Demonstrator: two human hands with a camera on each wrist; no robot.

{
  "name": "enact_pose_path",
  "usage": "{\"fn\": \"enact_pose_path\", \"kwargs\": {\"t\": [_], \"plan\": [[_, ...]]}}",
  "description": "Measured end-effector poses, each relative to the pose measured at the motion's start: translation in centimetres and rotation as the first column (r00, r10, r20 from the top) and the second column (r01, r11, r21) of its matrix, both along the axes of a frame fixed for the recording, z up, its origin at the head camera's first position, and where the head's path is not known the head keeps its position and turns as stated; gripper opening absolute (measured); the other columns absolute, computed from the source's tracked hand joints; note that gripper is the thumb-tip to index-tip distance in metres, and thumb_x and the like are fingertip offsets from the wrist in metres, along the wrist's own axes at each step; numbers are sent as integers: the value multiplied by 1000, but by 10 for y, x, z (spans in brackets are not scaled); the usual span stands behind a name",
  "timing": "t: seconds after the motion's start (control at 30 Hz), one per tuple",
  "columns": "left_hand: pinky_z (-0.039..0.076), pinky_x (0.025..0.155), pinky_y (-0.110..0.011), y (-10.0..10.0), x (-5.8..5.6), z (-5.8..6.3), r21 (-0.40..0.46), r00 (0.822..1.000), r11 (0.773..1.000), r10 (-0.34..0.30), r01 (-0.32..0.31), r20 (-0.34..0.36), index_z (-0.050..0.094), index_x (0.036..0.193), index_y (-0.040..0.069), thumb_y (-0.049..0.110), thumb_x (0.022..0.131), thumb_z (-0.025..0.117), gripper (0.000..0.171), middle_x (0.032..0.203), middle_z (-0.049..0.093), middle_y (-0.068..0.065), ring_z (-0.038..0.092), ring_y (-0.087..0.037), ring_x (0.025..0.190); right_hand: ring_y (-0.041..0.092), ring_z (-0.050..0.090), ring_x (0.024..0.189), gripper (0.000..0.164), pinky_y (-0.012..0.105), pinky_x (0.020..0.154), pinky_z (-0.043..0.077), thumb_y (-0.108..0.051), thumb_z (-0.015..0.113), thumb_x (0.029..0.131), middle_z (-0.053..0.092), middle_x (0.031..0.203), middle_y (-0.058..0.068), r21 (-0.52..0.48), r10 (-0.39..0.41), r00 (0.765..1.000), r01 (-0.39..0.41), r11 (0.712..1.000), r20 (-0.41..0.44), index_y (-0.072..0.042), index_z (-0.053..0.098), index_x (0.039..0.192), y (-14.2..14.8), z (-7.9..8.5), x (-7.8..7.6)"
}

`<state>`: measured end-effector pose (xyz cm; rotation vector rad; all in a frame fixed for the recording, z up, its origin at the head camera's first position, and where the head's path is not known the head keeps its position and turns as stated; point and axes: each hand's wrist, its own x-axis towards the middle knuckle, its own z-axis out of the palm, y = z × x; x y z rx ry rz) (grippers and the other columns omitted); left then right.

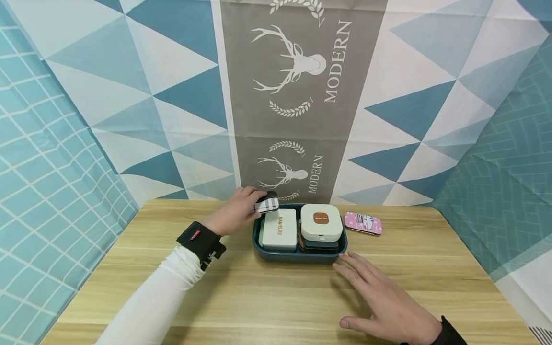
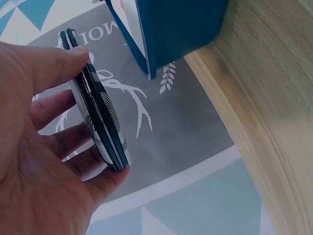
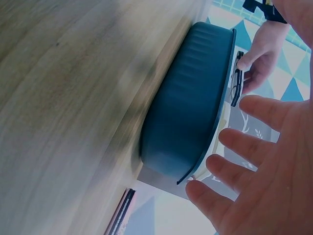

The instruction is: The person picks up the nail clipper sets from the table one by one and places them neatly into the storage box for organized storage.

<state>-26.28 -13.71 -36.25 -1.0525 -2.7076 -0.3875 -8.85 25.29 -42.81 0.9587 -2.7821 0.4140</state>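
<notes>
My left hand (image 1: 235,211) pinches a slim plaid case (image 1: 267,203), black and white, above the back left of a dark blue tray (image 1: 297,258). In the left wrist view the case (image 2: 100,110) stands on edge between thumb and fingers, its seam and clasp showing. Inside the tray's left part lies a cream box (image 1: 279,230) marked MANICURE. A rounded cream case (image 1: 321,223) with a brown label sits on darker cases (image 1: 321,246) in the right part. My right hand (image 1: 384,302), fingers spread, is by the tray's front right corner; I cannot tell whether it touches.
A pink cartoon-printed case (image 1: 363,223) lies on the wooden table (image 1: 276,302), right of the tray. Behind the table hangs a patterned cloth (image 1: 293,129) with deer heads and triangles. A blue checked cloth (image 1: 47,191) hangs at the left.
</notes>
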Motion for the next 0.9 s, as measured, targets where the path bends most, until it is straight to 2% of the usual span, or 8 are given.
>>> {"fn": "enact_pose_path", "kwargs": {"t": [0.43,0.7,0.9], "plan": [[47,107,-49,16,-4,0,-29,999,999,-42,42,13,52,150,-3,12,103,72,54,140,56,-22,52,-39,128,26,30,157,97,55,110,49,-72,74,88,33,171,2,2,2,1000,-2,1000,2,-37,31,167,0,0,0],[46,108,-50,26,-6,0,-22,995,995,-92,93,39,52,149,-5,10,104,69,51,142,55,-23,52,-40,129,25,31,157,98,55,108,51,-72,74,88,33,171,2,6,3,1000,-3,1000,-4,-37,30,168,0,0,0],[44,113,-49,32,-9,-2,-25,993,995,-91,93,78,50,151,-3,10,104,68,52,145,54,-21,49,-38,135,25,30,157,97,54,108,51,-73,73,88,33,171,1,7,-4,1000,4,1000,7,-38,29,168,1,0,0]]}}
